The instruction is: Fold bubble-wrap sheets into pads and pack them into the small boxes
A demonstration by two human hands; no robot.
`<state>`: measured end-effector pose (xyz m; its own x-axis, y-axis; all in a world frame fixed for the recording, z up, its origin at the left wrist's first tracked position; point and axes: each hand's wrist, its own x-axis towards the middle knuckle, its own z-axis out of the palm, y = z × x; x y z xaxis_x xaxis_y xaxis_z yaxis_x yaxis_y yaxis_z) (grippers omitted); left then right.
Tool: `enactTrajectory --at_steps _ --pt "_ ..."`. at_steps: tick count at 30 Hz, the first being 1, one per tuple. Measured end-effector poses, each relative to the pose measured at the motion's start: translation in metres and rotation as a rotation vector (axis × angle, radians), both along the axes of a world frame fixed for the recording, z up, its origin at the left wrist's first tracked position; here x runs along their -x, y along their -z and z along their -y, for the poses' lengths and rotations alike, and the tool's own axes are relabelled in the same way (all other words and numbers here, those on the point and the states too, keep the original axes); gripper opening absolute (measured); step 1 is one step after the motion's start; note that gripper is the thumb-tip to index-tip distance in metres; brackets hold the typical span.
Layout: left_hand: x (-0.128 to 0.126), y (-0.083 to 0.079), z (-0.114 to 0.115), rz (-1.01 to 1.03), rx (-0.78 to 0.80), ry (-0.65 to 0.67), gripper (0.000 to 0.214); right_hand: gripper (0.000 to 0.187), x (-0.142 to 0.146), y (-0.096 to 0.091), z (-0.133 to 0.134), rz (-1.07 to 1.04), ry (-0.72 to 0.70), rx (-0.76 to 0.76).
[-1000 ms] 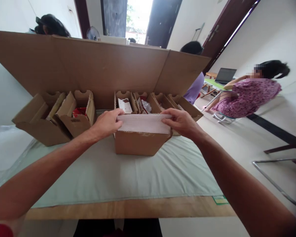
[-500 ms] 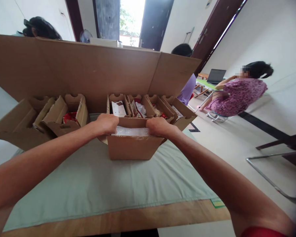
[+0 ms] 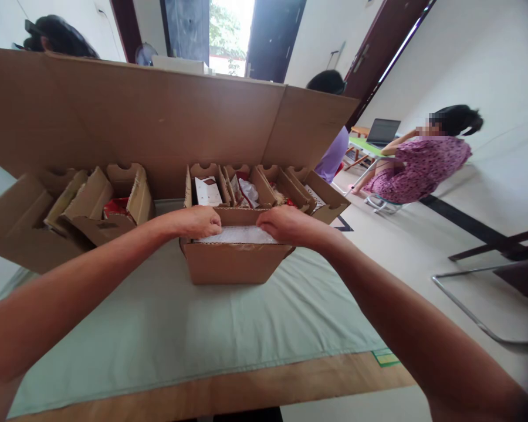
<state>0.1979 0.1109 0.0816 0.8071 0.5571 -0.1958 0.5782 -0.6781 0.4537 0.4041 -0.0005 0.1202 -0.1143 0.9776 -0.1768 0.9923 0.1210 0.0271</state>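
A small open cardboard box (image 3: 233, 264) stands on the green cloth in front of me, with clear bubble wrap (image 3: 240, 235) filling its top. My left hand (image 3: 200, 221) is closed, fingers curled down onto the left end of the bubble wrap. At the right end, my right hand (image 3: 281, 224) is closed too, its fingertips on the wrap. Both hands are just inside the box's back panel; their undersides are hidden. Right behind them is a row of narrow cardboard bins holding a white printed packet (image 3: 208, 191), a clear plastic bag (image 3: 248, 193) and red items.
A tall cardboard panel (image 3: 167, 117) rises behind the bins. More cardboard bins (image 3: 101, 205) stand left, one with a red packet. Green cloth (image 3: 158, 328) covers the wooden tabletop. People sit beyond, one at right by a laptop (image 3: 383, 132). A metal-framed chair (image 3: 466, 305) is at right.
My hands have shifted slightly inward from the box's ends, and more of their curled fingers shows. The bubble wrap looks flatter. The whole view has moved a little.
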Motion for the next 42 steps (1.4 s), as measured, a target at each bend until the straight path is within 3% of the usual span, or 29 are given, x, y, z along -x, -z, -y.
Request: enactTrajectory --at_steps 3,6,8,12,14,17,20,22,25,33,37,42 --pt "-0.005 -0.001 0.003 -0.053 -0.031 0.025 0.022 0.030 0.001 0.010 -0.009 -0.074 -0.055 0.113" --pt "-0.004 -0.008 0.010 -0.068 -0.068 0.010 0.023 0.030 -0.004 0.008 -0.008 -0.118 -0.069 0.119" --pt "0.006 -0.017 0.019 0.019 -0.105 -0.021 0.024 0.029 -0.011 0.001 0.004 -0.181 -0.058 0.026" --pt "0.055 -0.022 0.047 0.377 -0.187 -0.238 0.033 0.030 -0.031 -0.006 0.059 -0.437 0.043 -0.372" --pt "0.087 -0.003 0.066 0.550 -0.167 -0.419 0.041 0.032 -0.040 0.010 0.096 -0.586 0.128 -0.486" --pt "0.127 0.055 0.096 0.726 -0.046 -0.736 0.053 0.036 -0.048 0.069 0.144 -0.822 0.323 -0.483" --pt "0.141 0.120 0.125 0.760 0.144 -0.863 0.061 0.035 -0.042 0.143 0.174 -1.036 0.522 -0.452" --pt "0.137 0.149 0.140 0.764 0.267 -0.882 0.070 0.036 -0.032 0.179 0.182 -1.097 0.611 -0.463" --pt "0.120 0.161 0.149 0.788 0.380 -0.801 0.081 0.046 -0.016 0.200 0.178 -1.138 0.657 -0.518" --pt "0.065 0.151 0.119 0.945 0.407 -0.659 0.104 0.098 -0.006 0.190 0.104 -1.189 0.505 -0.643" --pt "0.045 0.154 0.112 1.016 0.391 -0.582 0.090 0.094 0.001 0.195 0.080 -1.243 0.465 -0.606" --pt "0.037 0.155 0.107 1.016 0.304 -0.613 0.078 0.070 0.014 0.189 0.071 -1.295 0.451 -0.588"
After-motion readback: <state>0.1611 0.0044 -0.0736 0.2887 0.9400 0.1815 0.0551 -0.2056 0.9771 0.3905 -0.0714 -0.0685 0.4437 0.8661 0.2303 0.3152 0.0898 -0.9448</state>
